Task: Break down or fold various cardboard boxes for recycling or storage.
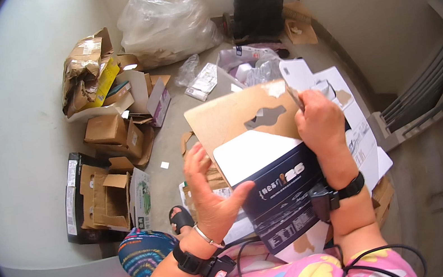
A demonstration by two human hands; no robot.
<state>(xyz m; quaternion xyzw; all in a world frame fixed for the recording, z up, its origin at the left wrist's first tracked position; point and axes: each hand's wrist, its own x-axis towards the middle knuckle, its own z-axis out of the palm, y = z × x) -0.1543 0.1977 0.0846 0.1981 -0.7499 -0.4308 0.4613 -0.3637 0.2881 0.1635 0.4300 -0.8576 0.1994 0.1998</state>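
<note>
A dark blue and white printed carton (280,194) leans in front of me, tilted, with its lower end by my lap. Its brown cardboard flap (231,116) stretches upward and has an irregular cut-out in it. My right hand (321,122) is closed in a fist around a thin, blade-like tool (295,98), held against the flap's right side. Most of that tool is hidden by the fingers. At the carton's left edge my left hand (214,190) has its fingers spread, the thumb at the printed face; how firmly it touches cannot be told.
Opened cardboard boxes (115,136) pile along the left wall. A big clear plastic bag (167,27) stands at the back, near plastic wrapping (262,69). Flattened white carton pieces (358,127) lie at right, beside a metal railing (425,76) and stairs. Black cables (243,263) cross my lap.
</note>
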